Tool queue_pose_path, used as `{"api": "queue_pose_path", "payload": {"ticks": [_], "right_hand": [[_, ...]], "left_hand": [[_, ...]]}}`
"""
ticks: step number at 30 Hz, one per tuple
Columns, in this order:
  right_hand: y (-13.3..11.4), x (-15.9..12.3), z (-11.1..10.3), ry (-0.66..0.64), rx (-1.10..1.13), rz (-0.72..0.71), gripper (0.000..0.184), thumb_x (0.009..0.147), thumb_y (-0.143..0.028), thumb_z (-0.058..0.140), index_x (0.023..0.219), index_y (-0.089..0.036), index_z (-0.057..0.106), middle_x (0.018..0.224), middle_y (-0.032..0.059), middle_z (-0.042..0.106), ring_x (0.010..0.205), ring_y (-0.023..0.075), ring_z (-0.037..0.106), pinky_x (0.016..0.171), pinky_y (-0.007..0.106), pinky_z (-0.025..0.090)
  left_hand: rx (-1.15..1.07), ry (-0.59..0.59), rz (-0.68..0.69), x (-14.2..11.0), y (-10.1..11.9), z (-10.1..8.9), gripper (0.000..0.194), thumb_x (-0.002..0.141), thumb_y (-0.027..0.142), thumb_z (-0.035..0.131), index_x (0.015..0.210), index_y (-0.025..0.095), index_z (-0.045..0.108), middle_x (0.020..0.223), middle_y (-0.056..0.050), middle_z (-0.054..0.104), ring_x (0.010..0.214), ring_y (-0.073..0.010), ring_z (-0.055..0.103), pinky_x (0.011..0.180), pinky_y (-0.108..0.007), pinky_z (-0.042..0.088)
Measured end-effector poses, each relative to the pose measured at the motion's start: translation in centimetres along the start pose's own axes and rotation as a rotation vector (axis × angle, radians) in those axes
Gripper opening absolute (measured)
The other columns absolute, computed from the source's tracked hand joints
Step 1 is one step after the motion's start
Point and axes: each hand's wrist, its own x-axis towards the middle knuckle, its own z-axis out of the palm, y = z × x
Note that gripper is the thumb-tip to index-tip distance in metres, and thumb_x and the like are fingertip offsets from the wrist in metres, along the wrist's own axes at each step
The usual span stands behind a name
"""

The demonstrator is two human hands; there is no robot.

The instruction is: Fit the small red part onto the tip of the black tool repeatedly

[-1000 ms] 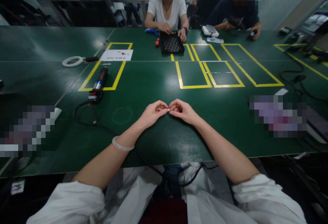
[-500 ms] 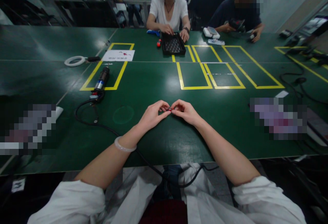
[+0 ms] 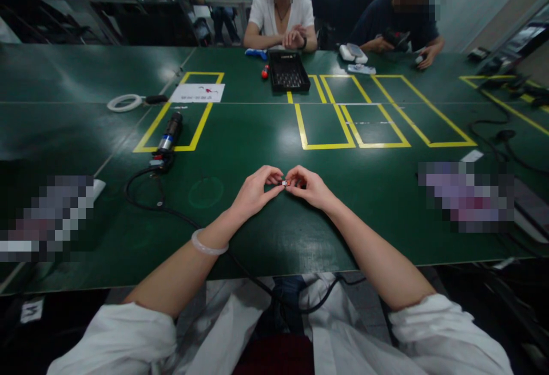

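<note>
Between the fingertips of both hands, just above the green table [image 3: 274, 232], is a small white-and-red piece [image 3: 285, 183], too small to identify surely. My left hand [image 3: 259, 187] pinches its white end between thumb and fingers. Closed from the other side, my right hand [image 3: 309, 185] grips the reddish part, and a dark bit shows under its curled fingers. The two hands almost touch at the fingertips.
An electric screwdriver [image 3: 169, 135] with a black cable lies to the left. Beyond are a white printed sheet [image 3: 198, 92], a coiled white cord [image 3: 124, 103] and yellow tape outlines [image 3: 329, 147]. A black parts tray [image 3: 289, 87] stands before a person [image 3: 281, 18] opposite.
The piece between my fingertips has turned, so a white face now shows where it looked dark and red. Across the table, the person's hands have pulled back from the black tray.
</note>
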Motion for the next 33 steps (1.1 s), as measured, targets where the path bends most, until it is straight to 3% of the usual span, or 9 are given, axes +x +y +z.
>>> {"api": "queue_pose_path", "payload": {"ticks": [5, 10, 26, 33], "right_hand": [[-0.27, -0.08, -0.04, 0.003, -0.098, -0.039, 0.015, 0.083, -0.022, 0.064, 0.095, -0.020, 0.056, 0.080, -0.0009, 0.059, 0.071, 0.0128, 0.056, 0.063, 0.025, 0.043], [-0.41, -0.12, -0.04, -0.004, -0.152, -0.073, 0.014, 0.083, -0.018, 0.061, 0.095, -0.020, 0.055, 0.085, -0.0003, 0.059, 0.072, 0.0125, 0.056, 0.064, 0.025, 0.044], [0.36, -0.20, -0.14, -0.057, -0.113, -0.005, 0.017, 0.084, -0.021, 0.060, 0.100, -0.019, 0.056, 0.080, -0.0011, 0.062, 0.069, 0.0121, 0.056, 0.065, 0.025, 0.044], [-0.10, -0.18, 0.00, -0.050, -0.065, 0.007, 0.017, 0.083, -0.026, 0.065, 0.096, -0.019, 0.056, 0.079, -0.0015, 0.061, 0.067, 0.0114, 0.055, 0.062, 0.024, 0.042]], "left_hand": [[-0.047, -0.026, -0.055, 0.11, -0.07, 0.13, 0.026, 0.089, 0.031, 0.064, 0.110, 0.017, 0.057, 0.098, -0.005, 0.066, 0.088, -0.0155, 0.065, 0.082, -0.031, 0.053], [-0.048, -0.030, -0.025, 0.03, -0.13, 0.12, 0.025, 0.089, 0.026, 0.064, 0.111, 0.017, 0.057, 0.099, -0.005, 0.065, 0.088, -0.0150, 0.064, 0.082, -0.030, 0.054], [-0.044, -0.066, 0.053, 0.01, 0.26, 0.08, 0.023, 0.088, 0.025, 0.065, 0.109, 0.017, 0.060, 0.097, -0.004, 0.064, 0.087, -0.0145, 0.063, 0.079, -0.029, 0.053], [0.022, -0.072, 0.039, -0.07, 0.57, -0.15, 0.013, 0.091, 0.028, 0.060, 0.099, 0.017, 0.061, 0.094, -0.004, 0.064, 0.086, -0.0147, 0.063, 0.080, -0.029, 0.051]]}}
